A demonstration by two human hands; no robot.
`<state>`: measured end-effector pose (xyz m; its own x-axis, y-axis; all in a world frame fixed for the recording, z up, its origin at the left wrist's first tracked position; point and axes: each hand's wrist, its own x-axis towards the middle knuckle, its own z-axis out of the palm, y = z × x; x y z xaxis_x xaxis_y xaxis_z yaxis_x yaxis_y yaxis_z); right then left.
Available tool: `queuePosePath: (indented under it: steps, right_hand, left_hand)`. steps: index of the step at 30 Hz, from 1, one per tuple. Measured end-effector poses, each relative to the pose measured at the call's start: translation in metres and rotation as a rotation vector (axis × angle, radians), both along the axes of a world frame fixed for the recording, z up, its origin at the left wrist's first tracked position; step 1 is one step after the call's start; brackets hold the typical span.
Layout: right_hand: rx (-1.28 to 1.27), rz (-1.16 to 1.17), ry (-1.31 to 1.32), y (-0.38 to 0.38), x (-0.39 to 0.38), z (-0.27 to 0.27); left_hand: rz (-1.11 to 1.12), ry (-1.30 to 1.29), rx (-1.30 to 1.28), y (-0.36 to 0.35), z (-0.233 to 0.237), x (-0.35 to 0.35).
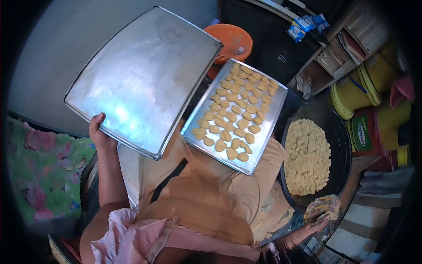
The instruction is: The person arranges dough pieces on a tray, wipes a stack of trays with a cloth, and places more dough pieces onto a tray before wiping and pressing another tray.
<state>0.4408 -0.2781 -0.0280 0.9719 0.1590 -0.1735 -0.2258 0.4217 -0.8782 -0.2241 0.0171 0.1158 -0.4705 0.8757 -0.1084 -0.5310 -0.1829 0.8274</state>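
Note:
My left hand (100, 130) grips the lower left edge of a metal tray (145, 79), which is raised and tilted with no dough on the side facing me. Beside it, a second metal tray (259, 160) holds several rows of small dough pieces (231, 116) and lies near my knee. At the lower right, my right hand (317, 226) is closed on a crumpled patterned cloth (323, 209), close to the rim of a large black basin (345, 163). A big heap of dough pieces (307, 156) fills much of that basin.
An orange bucket (231, 39) stands behind the trays. Yellow buckets (354, 97) and a shelf (332, 64) are at the right, with blue packets (303, 27) on a black surface at the top. A green floral cloth (48, 171) hangs at the left.

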Motion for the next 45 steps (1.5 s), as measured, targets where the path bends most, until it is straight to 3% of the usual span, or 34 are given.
queuePosePath:
  steps: [2, 3, 4, 5, 6, 8, 10, 12, 13, 15, 18, 21, 22, 24, 25, 27, 29, 31, 32, 33, 35, 37, 39, 41, 42, 43, 44, 45]
  right_hand:
    - [0.167, 0.294, 0.128, 0.034, 0.003, 0.014]
    - [0.258, 0.616, 0.088, 0.062, -0.004, 0.017]
    - [0.131, 0.612, 0.043, 0.118, -0.057, 0.043]
    - [0.105, 0.856, -0.019, 0.168, -0.119, 0.068]
    - [0.057, 0.896, 0.036, 0.21, -0.14, 0.036]
    - [0.002, 1.335, -0.346, 0.276, -0.3, 0.073]
    - [0.232, 1.591, -0.913, 0.29, -0.447, 0.091]
    - [0.562, 1.514, -1.315, 0.288, -0.542, 0.095]
    - [0.621, 1.433, -1.392, 0.3, -0.563, 0.094]
    - [0.495, 1.292, -1.372, 0.363, -0.572, 0.097]
    - [0.275, 1.133, -1.307, 0.417, -0.579, 0.084]
    - [-0.031, 1.623, -0.838, 0.409, -0.576, 0.092]
    - [0.124, 1.486, -1.015, 0.359, -0.599, 0.096]
    - [0.977, 1.537, -1.45, 0.293, -0.639, 0.111]
    - [0.946, 1.612, -1.382, 0.271, -0.648, 0.131]
    - [0.964, 1.481, -1.393, 0.312, -0.675, 0.17]
    - [0.784, 1.439, -1.089, 0.383, -0.684, 0.201]
    - [0.381, 1.387, -0.96, 0.463, -0.662, 0.211]
    - [0.19, 1.319, -0.926, 0.493, -0.641, 0.198]
    - [0.207, 1.212, -0.931, 0.514, -0.614, 0.178]
    - [-0.087, 1.124, -1.086, 0.543, -0.56, 0.114]
    - [-0.11, 1.081, -1.035, 0.515, -0.53, 0.054]
    - [-0.125, 1.175, -0.946, 0.442, -0.536, 0.017]
    - [0.11, 1.282, -0.915, 0.349, -0.567, 0.026]
    - [0.395, 1.511, -0.826, 0.313, -0.574, 0.04]
    - [0.531, 1.449, -1.24, 0.292, -0.584, 0.052]
    - [0.63, 1.476, -1.166, 0.277, -0.585, 0.074]
    - [0.732, 1.5, -1.099, 0.272, -0.584, 0.091]
  left_hand:
    - [0.015, -0.042, 0.11, -0.012, -0.022, -0.055]
    - [0.025, -0.058, 0.159, -0.019, -0.035, -0.081]
    - [0.078, -0.053, 0.188, -0.025, -0.041, -0.092]
    - [0.062, -0.055, 0.209, -0.031, -0.029, -0.08]
    - [0.08, -0.042, 0.205, -0.035, -0.025, -0.071]
    - [0.104, -0.03, 0.205, -0.038, -0.023, -0.057]
    - [0.127, -0.031, 0.216, -0.046, -0.03, -0.052]
    - [-0.079, -0.224, 0.291, -0.068, -0.044, -0.08]
    - [-0.185, -0.32, 0.325, -0.08, -0.05, -0.09]
    - [0.173, -0.135, 0.188, -0.098, -0.002, -0.059]
    - [0.146, 0.006, 0.218, -0.146, -0.018, -0.1]
    - [0.094, 0.032, 0.291, -0.147, -0.031, -0.111]
    - [0.086, 0.035, 0.316, -0.138, -0.034, -0.109]
    - [0.251, 0.059, 0.415, -0.125, -0.05, -0.089]
    - [0.332, 0.073, 0.448, -0.125, -0.056, -0.083]
    - [0.269, 0.042, 0.361, -0.135, -0.038, -0.092]
    - [0.126, 0.157, 0.393, -0.151, -0.038, -0.106]
    - [-0.088, -0.018, 0.465, -0.153, 0.0, -0.093]
    - [-0.049, -0.018, 0.435, -0.152, -0.001, -0.101]
    - [-0.013, -0.015, 0.406, -0.15, -0.002, -0.108]
    - [0.026, -0.058, 0.385, -0.134, 0.002, -0.109]
    - [0.034, -0.079, 0.371, -0.109, -0.002, -0.105]
    - [0.024, -0.065, 0.357, -0.085, -0.015, -0.112]
    - [-0.016, 0.003, 0.383, -0.055, -0.033, -0.118]
    - [0.043, 0.089, 0.375, -0.038, -0.03, -0.105]
    - [0.101, 0.179, 0.361, -0.031, -0.027, -0.094]
    - [-0.214, 0.196, 0.273, -0.036, -0.045, -0.122]
    - [-0.077, 0.412, 0.29, -0.033, -0.043, -0.107]
